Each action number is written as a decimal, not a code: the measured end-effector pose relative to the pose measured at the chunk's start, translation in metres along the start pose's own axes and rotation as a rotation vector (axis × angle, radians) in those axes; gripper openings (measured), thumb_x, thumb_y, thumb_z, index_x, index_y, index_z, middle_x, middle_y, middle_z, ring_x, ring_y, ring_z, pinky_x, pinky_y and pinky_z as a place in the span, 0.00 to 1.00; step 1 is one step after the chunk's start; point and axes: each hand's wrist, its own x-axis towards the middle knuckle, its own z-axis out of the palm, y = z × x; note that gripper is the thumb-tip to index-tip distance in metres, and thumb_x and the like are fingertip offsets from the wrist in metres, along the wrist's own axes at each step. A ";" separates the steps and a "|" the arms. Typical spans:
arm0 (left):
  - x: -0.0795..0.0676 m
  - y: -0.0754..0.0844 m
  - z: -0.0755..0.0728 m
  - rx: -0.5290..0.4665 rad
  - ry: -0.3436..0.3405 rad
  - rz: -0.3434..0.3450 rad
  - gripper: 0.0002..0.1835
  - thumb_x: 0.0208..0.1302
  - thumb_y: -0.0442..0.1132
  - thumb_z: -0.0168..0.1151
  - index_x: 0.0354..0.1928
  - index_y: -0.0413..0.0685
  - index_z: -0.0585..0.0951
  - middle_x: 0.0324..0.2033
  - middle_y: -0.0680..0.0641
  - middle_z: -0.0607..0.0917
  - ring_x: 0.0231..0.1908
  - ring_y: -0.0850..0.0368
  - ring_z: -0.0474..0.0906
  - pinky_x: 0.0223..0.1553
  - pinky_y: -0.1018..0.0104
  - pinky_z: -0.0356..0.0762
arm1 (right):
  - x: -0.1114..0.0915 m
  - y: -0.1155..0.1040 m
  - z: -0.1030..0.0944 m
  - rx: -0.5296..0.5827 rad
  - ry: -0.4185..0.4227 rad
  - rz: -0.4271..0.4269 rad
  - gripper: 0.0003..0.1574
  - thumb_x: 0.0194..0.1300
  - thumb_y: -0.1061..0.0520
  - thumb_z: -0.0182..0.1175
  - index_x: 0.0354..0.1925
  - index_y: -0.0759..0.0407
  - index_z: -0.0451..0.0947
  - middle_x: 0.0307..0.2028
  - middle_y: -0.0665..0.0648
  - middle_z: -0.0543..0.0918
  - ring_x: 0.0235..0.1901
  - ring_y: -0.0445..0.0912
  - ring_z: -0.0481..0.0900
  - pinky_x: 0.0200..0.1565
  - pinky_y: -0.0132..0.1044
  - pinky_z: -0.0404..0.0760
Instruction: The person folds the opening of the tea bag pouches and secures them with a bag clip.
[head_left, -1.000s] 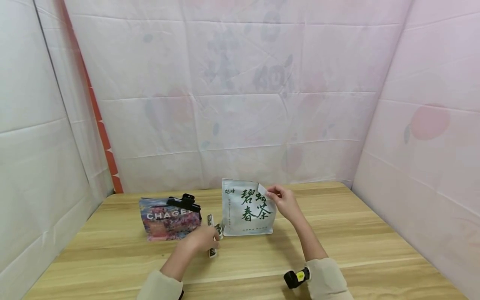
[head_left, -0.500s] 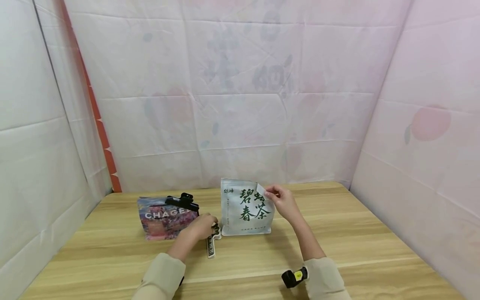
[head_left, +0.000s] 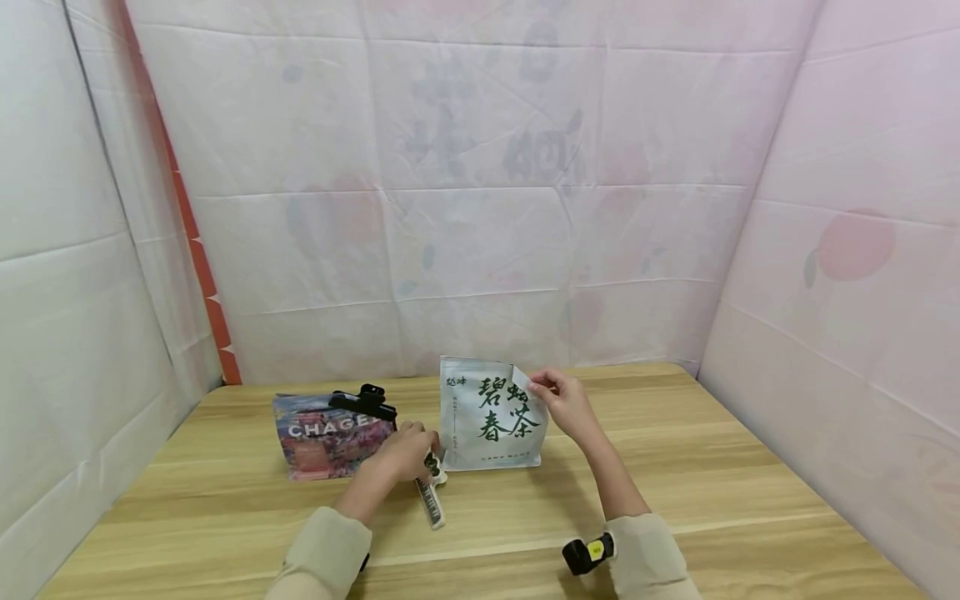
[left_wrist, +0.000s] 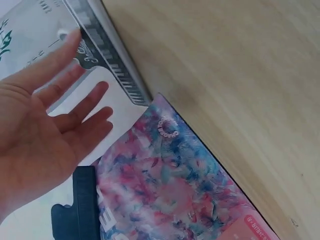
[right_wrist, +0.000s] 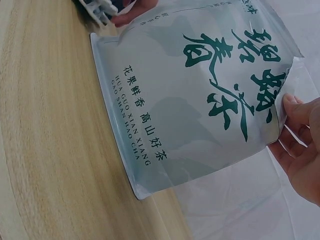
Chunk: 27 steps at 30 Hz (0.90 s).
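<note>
A white clip with a piano-key pattern (head_left: 431,502) sits between the two bags, its lower end angled toward the person. My left hand (head_left: 405,454) is at the clip's upper end; thumb and index finger pinch its dark, scripted part (left_wrist: 89,52), the other fingers loosely extended. A pale tea pouch (head_left: 487,429) with green Chinese characters stands upright to the right. My right hand (head_left: 566,407) pinches its upper right corner, which is folded over to the front. In the right wrist view, the pouch (right_wrist: 185,105) is seen close, thumb in front of the fold.
Left of my left hand stands a colourful pouch (head_left: 322,442) lettered "CHAGE", its top gripped by a black clip (head_left: 363,405). A black device with a yellow label (head_left: 588,553) is at my right wrist. Pale cloth walls (head_left: 480,208) surround the wooden table (head_left: 510,550).
My left hand has shifted to the clip's upper end, and the piano-patterned clip has turned so its lower end swings right. The right hand keeps its hold on the pouch corner.
</note>
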 end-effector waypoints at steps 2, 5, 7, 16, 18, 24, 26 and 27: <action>0.001 -0.001 -0.001 -0.050 0.001 0.035 0.14 0.43 0.35 0.74 0.28 0.46 0.76 0.28 0.50 0.71 0.34 0.51 0.68 0.37 0.58 0.70 | 0.000 0.000 -0.001 -0.003 0.001 0.002 0.02 0.58 0.68 0.61 0.32 0.68 0.79 0.27 0.57 0.80 0.28 0.44 0.73 0.30 0.30 0.73; 0.003 -0.004 -0.001 -0.137 -0.014 0.091 0.13 0.44 0.32 0.73 0.24 0.46 0.74 0.25 0.53 0.72 0.30 0.56 0.68 0.32 0.62 0.69 | 0.000 0.000 -0.001 -0.006 0.005 -0.007 0.02 0.58 0.68 0.61 0.32 0.68 0.78 0.27 0.56 0.80 0.27 0.44 0.73 0.30 0.31 0.73; 0.004 -0.006 -0.001 -0.174 -0.027 0.133 0.14 0.45 0.31 0.72 0.22 0.46 0.73 0.23 0.54 0.72 0.26 0.59 0.66 0.30 0.65 0.67 | 0.000 0.000 0.000 -0.004 0.008 -0.013 0.03 0.58 0.67 0.61 0.32 0.69 0.78 0.26 0.56 0.80 0.27 0.43 0.73 0.29 0.31 0.73; 0.004 -0.011 0.003 -0.348 -0.065 0.179 0.14 0.44 0.27 0.71 0.28 0.42 0.73 0.25 0.52 0.73 0.27 0.60 0.69 0.29 0.68 0.70 | -0.001 -0.001 0.000 0.001 0.013 -0.015 0.02 0.58 0.68 0.61 0.32 0.69 0.79 0.27 0.58 0.81 0.27 0.46 0.74 0.28 0.30 0.73; 0.002 -0.012 0.003 -0.371 -0.073 0.169 0.14 0.45 0.27 0.70 0.32 0.41 0.75 0.28 0.52 0.75 0.29 0.58 0.71 0.31 0.67 0.73 | -0.001 -0.002 0.000 -0.004 0.009 -0.001 0.02 0.58 0.68 0.61 0.32 0.68 0.79 0.27 0.58 0.81 0.27 0.46 0.74 0.29 0.31 0.74; 0.000 -0.012 -0.001 -0.354 -0.078 0.211 0.10 0.47 0.28 0.70 0.33 0.40 0.81 0.28 0.52 0.79 0.27 0.60 0.72 0.30 0.67 0.73 | -0.001 -0.002 -0.001 -0.007 0.002 0.018 0.03 0.58 0.68 0.61 0.33 0.68 0.79 0.27 0.58 0.80 0.27 0.47 0.74 0.29 0.31 0.74; -0.001 -0.011 -0.003 -0.352 -0.073 0.217 0.09 0.47 0.28 0.70 0.33 0.40 0.82 0.27 0.53 0.79 0.26 0.61 0.71 0.29 0.68 0.72 | -0.001 -0.001 0.000 -0.007 0.004 0.021 0.03 0.58 0.68 0.61 0.33 0.68 0.79 0.27 0.58 0.80 0.27 0.47 0.74 0.29 0.31 0.74; -0.002 -0.011 -0.004 -0.353 -0.072 0.214 0.09 0.47 0.29 0.70 0.33 0.40 0.82 0.27 0.53 0.79 0.26 0.62 0.71 0.29 0.68 0.72 | -0.001 -0.001 0.000 -0.007 0.004 0.023 0.03 0.58 0.67 0.61 0.33 0.68 0.79 0.27 0.58 0.81 0.27 0.47 0.74 0.29 0.31 0.74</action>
